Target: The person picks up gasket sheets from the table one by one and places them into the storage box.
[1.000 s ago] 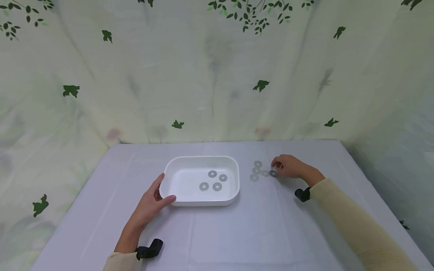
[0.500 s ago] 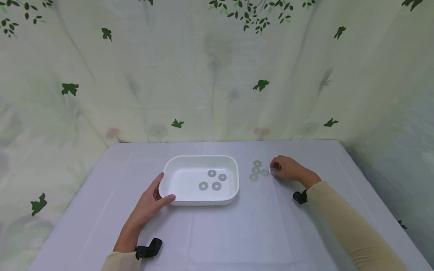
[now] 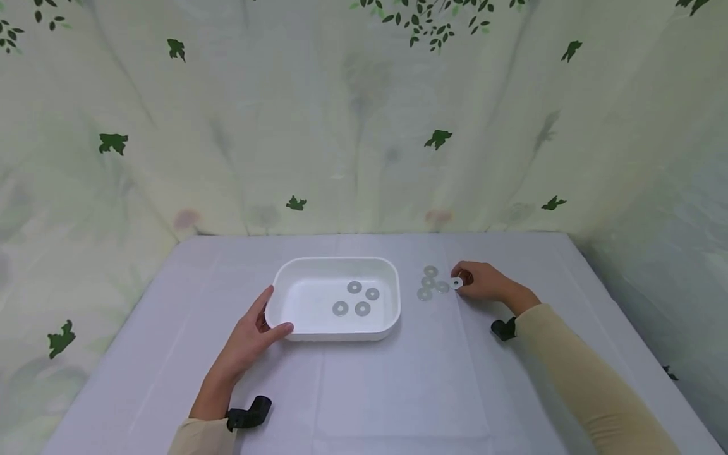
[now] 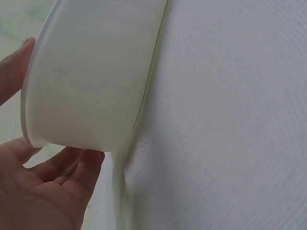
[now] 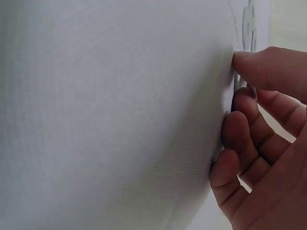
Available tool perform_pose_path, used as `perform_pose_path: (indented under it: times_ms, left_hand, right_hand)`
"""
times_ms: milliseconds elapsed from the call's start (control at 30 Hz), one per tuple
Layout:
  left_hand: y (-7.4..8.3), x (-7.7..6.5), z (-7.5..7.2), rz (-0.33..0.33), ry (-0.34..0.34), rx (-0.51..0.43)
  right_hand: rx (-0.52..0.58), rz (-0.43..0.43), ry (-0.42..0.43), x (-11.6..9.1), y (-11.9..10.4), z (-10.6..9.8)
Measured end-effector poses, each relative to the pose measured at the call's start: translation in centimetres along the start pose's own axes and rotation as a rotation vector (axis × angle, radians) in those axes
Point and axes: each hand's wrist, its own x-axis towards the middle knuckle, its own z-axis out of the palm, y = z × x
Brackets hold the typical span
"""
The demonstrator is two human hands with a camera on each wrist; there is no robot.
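A white rectangular tray (image 3: 304,294) rests on the table with several grey flat washers (image 3: 362,309) lying apart inside it. My left hand (image 3: 246,342) grips the tray's left end, thumb over the front rim and fingers against the outer wall; the left wrist view shows those fingers under the rim beside the tray wall (image 4: 91,76). To the right of the tray, my right hand (image 3: 490,282) pinches one washer (image 3: 457,284), which is tilted up and catches the light. Close to its fingertips, several more washers (image 3: 424,294) lie clustered on the cloth.
A white cloth (image 3: 387,392) covers the table, with faint creases. Behind it hangs a pale curtain (image 3: 318,126) printed with leaves. Black wrist cameras sit on both wrists, the left camera (image 3: 250,414) low over the cloth.
My right hand has taken hold of a dark-looking washer at the right of the cluster and tilted it up, so it now looks bright. The left hand stays at the tray.
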Motion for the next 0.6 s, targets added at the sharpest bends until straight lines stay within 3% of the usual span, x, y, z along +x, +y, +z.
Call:
perform_pose_path:
  times_ms: [233, 433, 600]
  left_hand:
    - [-0.1, 0.1, -0.2, 0.020, 0.008, -0.006]
    - [0.0, 0.0, 0.0, 0.001, 0.007, 0.008]
    - [-0.1, -0.1, 0.0, -0.012, 0.006, -0.004]
  right_hand:
    - [0.018, -0.029, 0.015, -0.1, -0.1, 0.0]
    - [0.087, 0.012, 0.006, -0.2, -0.3, -0.5]
    - [0.147, -0.023, 0.030, 0.3, -0.9, -1.2]
